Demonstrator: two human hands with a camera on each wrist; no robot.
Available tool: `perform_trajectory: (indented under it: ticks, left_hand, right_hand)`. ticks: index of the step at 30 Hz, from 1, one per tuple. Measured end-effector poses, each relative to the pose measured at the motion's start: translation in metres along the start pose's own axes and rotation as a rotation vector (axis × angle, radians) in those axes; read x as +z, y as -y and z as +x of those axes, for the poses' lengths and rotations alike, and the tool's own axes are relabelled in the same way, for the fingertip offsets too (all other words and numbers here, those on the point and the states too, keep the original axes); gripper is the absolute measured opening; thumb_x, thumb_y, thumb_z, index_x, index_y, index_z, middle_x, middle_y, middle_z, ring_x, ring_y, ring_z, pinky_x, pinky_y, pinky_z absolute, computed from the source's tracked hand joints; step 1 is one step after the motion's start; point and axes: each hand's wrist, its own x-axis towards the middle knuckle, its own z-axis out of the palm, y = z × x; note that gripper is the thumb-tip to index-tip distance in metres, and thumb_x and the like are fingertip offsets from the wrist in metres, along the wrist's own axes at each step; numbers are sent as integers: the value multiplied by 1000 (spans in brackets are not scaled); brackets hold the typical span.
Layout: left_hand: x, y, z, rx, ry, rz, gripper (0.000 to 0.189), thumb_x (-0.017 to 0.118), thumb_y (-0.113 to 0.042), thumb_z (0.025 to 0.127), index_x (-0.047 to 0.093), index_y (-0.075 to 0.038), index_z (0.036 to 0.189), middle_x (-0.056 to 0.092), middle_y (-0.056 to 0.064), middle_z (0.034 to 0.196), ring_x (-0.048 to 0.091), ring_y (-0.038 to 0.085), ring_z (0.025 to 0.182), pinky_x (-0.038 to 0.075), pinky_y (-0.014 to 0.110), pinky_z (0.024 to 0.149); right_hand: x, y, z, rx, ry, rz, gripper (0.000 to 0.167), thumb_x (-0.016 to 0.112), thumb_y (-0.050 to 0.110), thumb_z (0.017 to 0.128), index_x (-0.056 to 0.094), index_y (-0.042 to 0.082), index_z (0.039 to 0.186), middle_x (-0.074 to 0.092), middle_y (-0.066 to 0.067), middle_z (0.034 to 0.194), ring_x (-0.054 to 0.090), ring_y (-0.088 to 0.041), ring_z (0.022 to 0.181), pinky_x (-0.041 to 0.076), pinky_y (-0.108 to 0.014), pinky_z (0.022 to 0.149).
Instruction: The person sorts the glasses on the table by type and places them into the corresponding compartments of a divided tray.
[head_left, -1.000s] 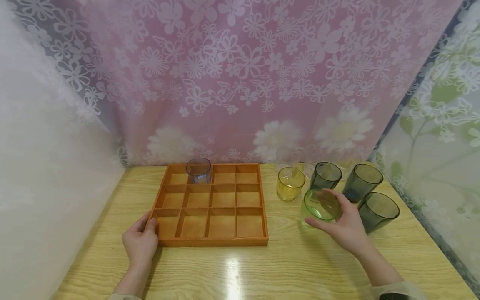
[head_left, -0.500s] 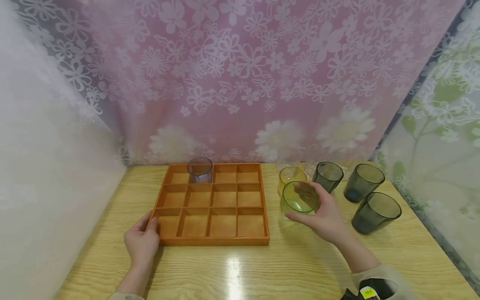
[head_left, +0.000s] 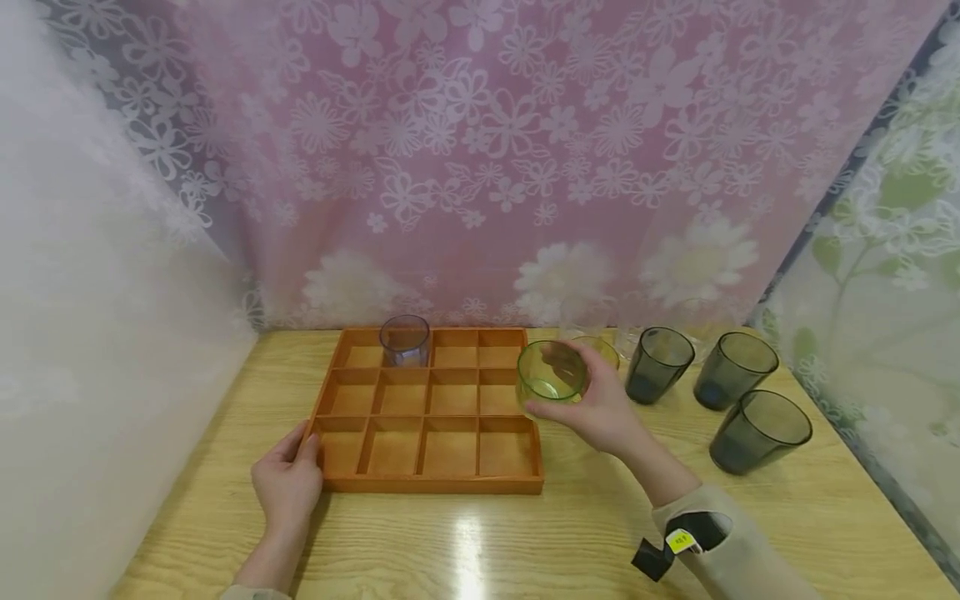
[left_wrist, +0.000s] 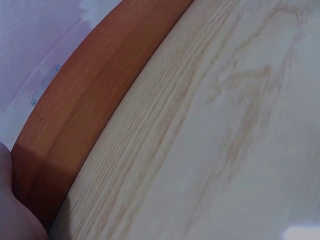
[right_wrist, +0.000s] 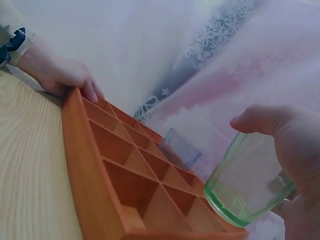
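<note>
Currently, your right hand (head_left: pixel 603 408) holds the green glass (head_left: pixel 538 381), fingers curled around its side, over the right edge of the wooden tray (head_left: pixel 431 483). Your left hand (head_left: pixel 288 483) grips the tray's left side near its front corner. A bluish glass (head_left: pixel 406 342) stands in the far row, second compartment from left; three dark glasses (head_left: pixel 658 367) stand on the bench (head_left: pixel 375 542), right of the tray.

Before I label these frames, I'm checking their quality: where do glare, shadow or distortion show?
Head view: a bright glare streak on the table, in front of the box; left wrist view: dim, the box's side bowed, perhaps by the lens, with shadow beside the left hand; right wrist view: hazy, the curtain pale and soft.
</note>
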Motion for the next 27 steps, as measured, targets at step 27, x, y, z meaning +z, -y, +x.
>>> perform_trajectory:
  ticks: [27]
  left_hand:
    - [-2, -2, 0, 1, 11, 19, 31, 70, -1, 100, 72, 6, 130, 71, 21, 126, 66, 33, 119, 48, 5, 80]
  right_hand:
    - [41, -11, 77, 89, -25, 13, 82, 96, 20, 81, 53, 9, 149, 61, -6, 141, 57, -26, 130, 50, -49, 107]
